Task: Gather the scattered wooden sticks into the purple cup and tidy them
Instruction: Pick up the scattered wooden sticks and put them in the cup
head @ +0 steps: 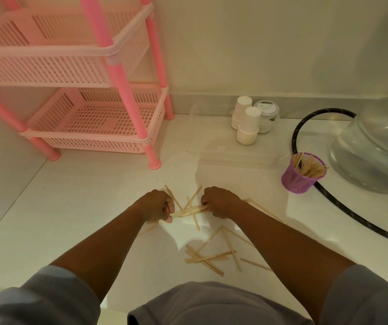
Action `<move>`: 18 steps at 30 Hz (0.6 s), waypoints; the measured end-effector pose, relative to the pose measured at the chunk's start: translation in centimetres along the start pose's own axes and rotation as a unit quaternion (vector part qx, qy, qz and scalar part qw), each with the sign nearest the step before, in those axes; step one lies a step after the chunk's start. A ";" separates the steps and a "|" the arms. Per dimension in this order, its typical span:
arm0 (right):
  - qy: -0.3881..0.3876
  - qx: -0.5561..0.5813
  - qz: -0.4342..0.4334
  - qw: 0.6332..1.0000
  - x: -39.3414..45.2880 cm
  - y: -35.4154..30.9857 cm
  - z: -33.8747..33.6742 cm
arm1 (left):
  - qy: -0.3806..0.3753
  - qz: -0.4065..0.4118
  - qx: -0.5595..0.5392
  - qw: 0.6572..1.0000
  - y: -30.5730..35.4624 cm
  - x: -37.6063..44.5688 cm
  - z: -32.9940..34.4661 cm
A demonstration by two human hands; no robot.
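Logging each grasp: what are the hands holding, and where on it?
A small bundle of wooden sticks, one end in the left hand, the other in the right hand.

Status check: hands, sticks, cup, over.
Left hand and right hand grip one stick bundle. Loose sticks remain. Purple cup part-filled, path clear.

1. A rack point(89, 95) is set in the counter's point(71, 207) back left corner.
2. Paper cups point(247, 124) and a jar point(266, 113) are placed against the back edge.
3. The cup point(300, 177), with sticks in it, is stood toward the right edge, before a hose point(305, 123) and left of a glass vessel point(371, 156).
4. Loose sticks point(211, 254) are spread near the front edge, left of the cup.
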State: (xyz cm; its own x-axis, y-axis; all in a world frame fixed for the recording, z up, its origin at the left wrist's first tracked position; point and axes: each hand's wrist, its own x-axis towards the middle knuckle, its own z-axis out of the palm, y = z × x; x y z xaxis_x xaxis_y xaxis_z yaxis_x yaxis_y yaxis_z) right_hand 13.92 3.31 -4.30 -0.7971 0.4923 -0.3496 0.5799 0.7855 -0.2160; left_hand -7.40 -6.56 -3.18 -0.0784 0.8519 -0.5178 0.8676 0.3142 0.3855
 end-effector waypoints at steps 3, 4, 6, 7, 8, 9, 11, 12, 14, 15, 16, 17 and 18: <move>0.004 -0.015 0.013 1.000 -0.1 0.0 -0.2 | -0.008 0.003 0.016 1.000 0.1 0.1 0.0; 0.009 -0.022 0.019 1.000 -0.1 0.1 -0.3 | -0.005 0.003 0.022 1.000 0.2 0.1 0.0; 0.023 -0.037 0.033 0.999 -0.4 0.3 -0.4 | 0.006 0.011 0.035 0.999 0.3 0.3 0.0; 0.027 -0.039 0.044 0.998 -0.5 0.4 -0.5 | 0.012 0.018 0.040 0.999 0.4 0.3 0.0; 0.032 -0.037 0.056 0.997 -0.7 0.6 -0.6 | 0.017 0.027 0.046 0.998 0.6 0.4 0.0; 0.037 -0.028 0.070 0.996 -0.9 0.8 -0.8 | 0.022 0.035 0.051 0.998 0.7 0.5 -0.1; 0.050 -0.004 0.096 0.994 -1.4 1.3 -1.3 | 0.034 0.050 0.056 0.997 1.0 0.8 -0.2; 0.056 0.004 0.104 0.993 -1.6 1.6 -1.5 | 0.040 0.059 0.056 0.996 1.3 1.0 -0.4; 0.062 0.017 0.127 0.990 -2.0 2.2 -1.9 | 0.051 0.075 0.043 0.995 1.7 1.3 -0.6; 0.063 0.029 0.141 0.988 -2.2 2.5 -2.1 | 0.060 0.079 0.025 0.995 2.0 1.5 -0.7; 0.068 0.041 0.154 0.985 -2.4 2.8 -2.2 | 0.071 0.080 -0.001 0.994 2.4 1.6 -0.8; 0.073 0.055 0.168 0.982 -2.6 3.1 -2.4 | 0.086 0.075 -0.034 0.993 2.8 1.7 -1.0; 0.080 0.070 0.183 0.977 -2.8 3.3 -2.6 | 0.103 0.070 -0.068 0.990 3.3 1.8 -1.1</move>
State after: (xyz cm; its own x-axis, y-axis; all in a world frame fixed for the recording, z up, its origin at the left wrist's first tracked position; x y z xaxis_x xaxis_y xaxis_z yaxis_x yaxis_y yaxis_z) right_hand 17.64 5.48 -1.63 -0.5413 0.7919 -0.2826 0.8397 0.4920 -0.2297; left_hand -5.18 -3.54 -1.95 -0.0722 0.9543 -0.2900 0.8044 0.2276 0.5487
